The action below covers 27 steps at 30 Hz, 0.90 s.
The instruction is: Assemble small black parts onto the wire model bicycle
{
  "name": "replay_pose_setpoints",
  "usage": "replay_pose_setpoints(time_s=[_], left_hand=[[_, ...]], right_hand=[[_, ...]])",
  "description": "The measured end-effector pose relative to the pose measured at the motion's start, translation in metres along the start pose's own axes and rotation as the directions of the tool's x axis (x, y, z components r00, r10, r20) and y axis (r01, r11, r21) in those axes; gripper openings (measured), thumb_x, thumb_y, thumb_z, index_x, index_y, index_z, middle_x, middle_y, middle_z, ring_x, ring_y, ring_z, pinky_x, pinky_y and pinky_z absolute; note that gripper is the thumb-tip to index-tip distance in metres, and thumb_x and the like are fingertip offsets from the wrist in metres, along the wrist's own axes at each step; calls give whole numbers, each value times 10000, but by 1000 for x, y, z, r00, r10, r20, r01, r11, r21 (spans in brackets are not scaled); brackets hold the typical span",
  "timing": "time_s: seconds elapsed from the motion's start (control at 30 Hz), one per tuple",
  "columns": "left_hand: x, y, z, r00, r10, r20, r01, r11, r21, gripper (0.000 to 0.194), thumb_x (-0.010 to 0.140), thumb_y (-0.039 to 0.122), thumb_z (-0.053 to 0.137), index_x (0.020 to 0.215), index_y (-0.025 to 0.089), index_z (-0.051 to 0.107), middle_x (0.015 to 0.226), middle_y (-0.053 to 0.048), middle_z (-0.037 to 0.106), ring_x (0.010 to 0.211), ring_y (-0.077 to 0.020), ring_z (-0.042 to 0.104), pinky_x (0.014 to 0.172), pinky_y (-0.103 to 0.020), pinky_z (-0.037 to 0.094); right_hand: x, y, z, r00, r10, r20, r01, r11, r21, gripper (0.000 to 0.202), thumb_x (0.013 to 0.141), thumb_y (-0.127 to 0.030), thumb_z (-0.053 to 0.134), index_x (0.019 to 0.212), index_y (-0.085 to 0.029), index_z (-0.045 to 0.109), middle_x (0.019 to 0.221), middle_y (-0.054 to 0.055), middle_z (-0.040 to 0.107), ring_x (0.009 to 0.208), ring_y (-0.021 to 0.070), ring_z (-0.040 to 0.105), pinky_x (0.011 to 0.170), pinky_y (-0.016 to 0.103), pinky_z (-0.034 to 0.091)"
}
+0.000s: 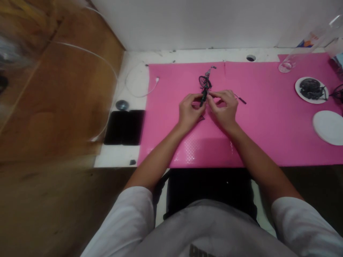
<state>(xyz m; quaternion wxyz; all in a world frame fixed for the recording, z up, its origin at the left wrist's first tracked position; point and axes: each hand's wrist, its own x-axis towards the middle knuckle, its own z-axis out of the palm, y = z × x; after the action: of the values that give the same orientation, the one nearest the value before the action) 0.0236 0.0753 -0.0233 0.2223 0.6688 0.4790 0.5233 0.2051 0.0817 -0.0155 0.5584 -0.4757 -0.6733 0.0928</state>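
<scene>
Between my two hands is a small dark model bicycle, its spoked wheel and handlebar pointing away from me over the pink mat. My left hand is closed with its fingertips on the near end of the bicycle. From the other side, the thumb and fingers of my right hand pinch the same near part. Fingers partly cover the rear of the bicycle. Just right of my right hand lies a thin screwdriver-like tool with a dark handle.
A white plate with dark parts and a second white plate stand at the right. Behind them is a clear bottle. Left are a black tablet-like object, a small round dish and a white cable. A wall rises behind.
</scene>
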Motion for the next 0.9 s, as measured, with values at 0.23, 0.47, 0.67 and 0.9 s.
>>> replay_pose_setpoints(time_s=[0.23,0.47,0.67,0.9], left_hand=[[0,-3,2,1000,-4,-4,4,1000,-28,283,995,212,875,1272,267,852,1239,-76,901,1107,-215,859,1005,-362,732],[0,-10,4,1000,-22,10,22,999,-40,460,1020,286,877,1472,285,796,1316,-97,888,1138,-226,862,1036,-389,731],[2,-12,4,1000,11,26,-12,1000,10,445,1010,274,861,1453,279,828,1267,-92,888,1128,-234,846,1033,-401,726],[2,-12,3,999,15,48,-16,999,29,498,982,223,840,1476,283,822,1249,-80,867,1086,-233,819,997,-386,712]], right_hand=[[0,7,1,1000,13,-3,-13,1000,-10,402,1119,-690,750,1176,-337,934,1043,74,860,1015,296,774,987,583,731],[0,3,0,1000,6,-5,-6,1000,-25,382,1106,-682,779,1143,-339,942,1026,69,861,1003,299,780,1060,620,715],[1,2,1,998,62,33,-62,998,4,445,1082,-750,784,1131,-335,937,1034,84,851,1054,330,781,1114,687,686],[0,7,1,998,-17,52,20,998,-51,376,1099,-704,789,1164,-364,937,1014,58,842,1044,315,784,1115,667,692]])
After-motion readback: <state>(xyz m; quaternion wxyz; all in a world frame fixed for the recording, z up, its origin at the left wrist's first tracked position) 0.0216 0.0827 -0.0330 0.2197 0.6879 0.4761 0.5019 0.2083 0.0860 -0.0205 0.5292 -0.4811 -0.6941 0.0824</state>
